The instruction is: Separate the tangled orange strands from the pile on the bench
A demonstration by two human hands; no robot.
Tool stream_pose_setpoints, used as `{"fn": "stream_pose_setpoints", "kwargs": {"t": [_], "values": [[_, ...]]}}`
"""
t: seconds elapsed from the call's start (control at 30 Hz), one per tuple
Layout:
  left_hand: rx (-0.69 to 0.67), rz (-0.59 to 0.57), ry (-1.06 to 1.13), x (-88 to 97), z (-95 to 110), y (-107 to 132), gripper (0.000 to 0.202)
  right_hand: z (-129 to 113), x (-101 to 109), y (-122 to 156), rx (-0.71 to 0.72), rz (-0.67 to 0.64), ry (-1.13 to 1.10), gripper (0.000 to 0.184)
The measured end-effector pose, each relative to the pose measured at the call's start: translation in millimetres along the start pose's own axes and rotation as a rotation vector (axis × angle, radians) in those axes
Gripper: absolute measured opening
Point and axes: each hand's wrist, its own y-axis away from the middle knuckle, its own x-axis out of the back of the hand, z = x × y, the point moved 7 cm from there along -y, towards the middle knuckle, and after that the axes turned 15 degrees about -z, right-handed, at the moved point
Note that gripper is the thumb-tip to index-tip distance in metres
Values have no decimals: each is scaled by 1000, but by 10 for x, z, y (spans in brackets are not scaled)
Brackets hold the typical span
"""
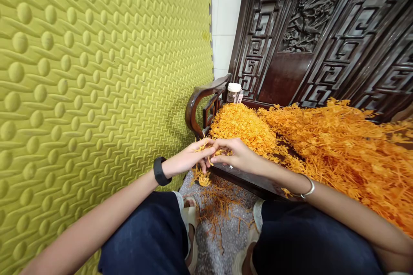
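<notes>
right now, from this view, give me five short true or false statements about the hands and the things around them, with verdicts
1. The left hand and right hand are close together at the orange sprigs. True.
2. A black band is on the right wrist. False: the black wristband is on the left.
3. A white-lidded cup stands near the armrest of the carved wooden bench. True.
4. All the orange pieces are on the bench. False: orange stems also lie on the speckled floor.
5. The mat is smooth. False: the yellow-green mat has raised bumps.
</notes>
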Motion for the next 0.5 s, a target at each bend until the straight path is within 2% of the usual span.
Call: {"fn": "stream_pose_setpoints", "kwargs": {"t": [0.23,0.37,0.5], "values": [[66,-90,-139,-79,2,-12,29,27,41,114,-60,-89,-291,15],[109,-100,-100,-108,13,-26,31,22,-9,139,-35,-161,-528,15],[81,-119,-131,-133,102,-37,31,3,-10,146,55,-217,-675,14]]}}
